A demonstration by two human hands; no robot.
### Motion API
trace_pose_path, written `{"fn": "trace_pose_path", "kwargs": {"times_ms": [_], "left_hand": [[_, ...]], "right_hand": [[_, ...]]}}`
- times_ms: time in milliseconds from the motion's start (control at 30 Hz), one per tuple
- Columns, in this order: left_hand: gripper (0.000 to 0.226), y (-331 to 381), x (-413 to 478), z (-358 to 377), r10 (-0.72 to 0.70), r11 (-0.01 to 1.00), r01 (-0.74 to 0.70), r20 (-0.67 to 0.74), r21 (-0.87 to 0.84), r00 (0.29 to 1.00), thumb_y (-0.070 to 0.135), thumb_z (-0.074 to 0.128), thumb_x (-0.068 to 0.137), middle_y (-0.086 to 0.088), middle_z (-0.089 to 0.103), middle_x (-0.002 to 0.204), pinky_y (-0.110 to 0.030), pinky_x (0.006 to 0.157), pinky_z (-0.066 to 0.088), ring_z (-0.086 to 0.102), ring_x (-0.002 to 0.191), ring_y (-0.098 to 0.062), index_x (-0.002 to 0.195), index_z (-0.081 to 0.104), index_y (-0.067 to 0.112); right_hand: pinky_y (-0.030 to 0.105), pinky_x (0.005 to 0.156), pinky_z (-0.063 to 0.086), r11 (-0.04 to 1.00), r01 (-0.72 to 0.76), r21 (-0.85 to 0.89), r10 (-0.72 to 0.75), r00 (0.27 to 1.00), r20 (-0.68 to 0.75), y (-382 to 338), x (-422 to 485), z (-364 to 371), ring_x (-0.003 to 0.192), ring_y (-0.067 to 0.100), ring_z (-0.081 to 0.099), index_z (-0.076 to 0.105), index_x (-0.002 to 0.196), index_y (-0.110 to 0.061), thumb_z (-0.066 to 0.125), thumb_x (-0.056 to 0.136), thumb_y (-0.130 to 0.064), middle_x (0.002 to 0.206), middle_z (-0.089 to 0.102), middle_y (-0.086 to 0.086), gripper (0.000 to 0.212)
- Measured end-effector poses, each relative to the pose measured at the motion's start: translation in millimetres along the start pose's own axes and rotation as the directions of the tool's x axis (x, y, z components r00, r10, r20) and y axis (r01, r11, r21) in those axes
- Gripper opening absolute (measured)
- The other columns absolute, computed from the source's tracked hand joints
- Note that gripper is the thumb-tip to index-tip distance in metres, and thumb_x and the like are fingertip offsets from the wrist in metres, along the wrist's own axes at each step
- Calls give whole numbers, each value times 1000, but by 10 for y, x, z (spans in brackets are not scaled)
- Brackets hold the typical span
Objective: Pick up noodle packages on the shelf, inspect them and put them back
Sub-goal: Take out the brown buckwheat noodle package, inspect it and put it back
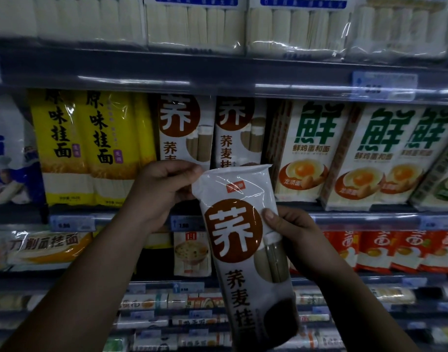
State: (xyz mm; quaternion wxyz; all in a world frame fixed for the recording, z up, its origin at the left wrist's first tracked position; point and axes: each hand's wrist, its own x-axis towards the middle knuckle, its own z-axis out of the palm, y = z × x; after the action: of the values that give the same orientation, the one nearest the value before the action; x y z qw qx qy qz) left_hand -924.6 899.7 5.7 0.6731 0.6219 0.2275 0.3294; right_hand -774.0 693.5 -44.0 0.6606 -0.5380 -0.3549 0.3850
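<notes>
Glossy film is wrapping the noodle package (pixel 239 240) we are holding before the edge of the shelf (pixel 357 217): left hand (pixel 164 185) pinching its top corner, right hand (pixel 294 233) gripping its side. Probably light, stiff, brittle, slick: best held mid-length.

Arms raised; left hand (pixel 164 184) pinches package (pixel 239 252) top; right hand (pixel 296 235) grips its side, thumb in front.

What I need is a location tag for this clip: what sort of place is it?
Most likely a supermarket noodle aisle: tiered shelves packed with rows of matching noodle packs, price tags along the shelf edges, and the left hand and right hand holding one brown-and-white noodle package.
</notes>
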Motion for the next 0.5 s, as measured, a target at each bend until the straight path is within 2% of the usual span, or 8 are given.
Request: {"fn": "trace_pose_path", "kwargs": {"times_ms": [100, 233, 333, 400, 467, 500], "left_hand": [[10, -40, 47, -9, 13, 1000, -14, -24, -20, 1000, 10, 67, 89, -8, 76, 95, -25, 63, 60, 74, 83, -16, 93, 76, 11], [12, -83, 78, -24, 71, 997, -71, -41, -8, 997, 13, 67, 90, -4, 79, 92, -28, 67, 62, 75, 82, -16, 95, 77, 12], [18, -119, 64, -22, 105, 994, -105, -102, 5, 989, 14, 58, 99, -6, 80, 94, -28, 69, 62, 77, 85, -17, 104, 75, 9], [26, -155, 3, 13, 36, 999, -37, -116, -4, 993, 28, 54, 102, -5, 81, 96, -31, 75, 63, 78, 90, -20, 111, 72, 12], [45, -224, -92, 115, -161, 987, 161, -23, -4, 987, 50, 52, 94, -5, 79, 107, -44, 88, 61, 75, 103, -26, 120, 68, 17], [52, -263, -154, 184, -278, 961, 277, 54, 19, 959, 56, 51, 90, -5, 78, 114, -49, 94, 57, 72, 110, -27, 124, 66, 20]], "right_hand": [[43, 92, 59, 999, -24, 24, 24, 1000, 15, 1, 33, -12, 102, 42, 71, 75, 107, 2, 49, 105, -21, 113, 73, 35, 35], [41, 91, 60, 999, -23, 22, 23, 1000, 17, -31, 72, 5, 99, 35, 75, 76, 105, 0, 48, 105, -21, 106, 78, 24, 34], [39, 88, 61, 999, -26, 44, 27, 1000, -11, -51, 98, 19, 98, 33, 76, 75, 109, 3, 51, 104, -23, 108, 78, 24, 36], [45, 92, 59, 997, -29, 71, 34, 997, -69, -51, 133, 25, 102, 38, 75, 72, 114, 7, 53, 104, -25, 113, 77, 29, 39], [50, 96, 58, 990, -46, 131, 64, 989, -131, -100, 169, 52, 108, 44, 74, 71, 118, 8, 55, 104, -26, 117, 76, 30, 40], [49, 92, 60, 986, -57, 157, 81, 985, -150, -136, 191, 62, 107, 44, 75, 70, 118, 6, 55, 105, -28, 115, 77, 28, 40]]}}
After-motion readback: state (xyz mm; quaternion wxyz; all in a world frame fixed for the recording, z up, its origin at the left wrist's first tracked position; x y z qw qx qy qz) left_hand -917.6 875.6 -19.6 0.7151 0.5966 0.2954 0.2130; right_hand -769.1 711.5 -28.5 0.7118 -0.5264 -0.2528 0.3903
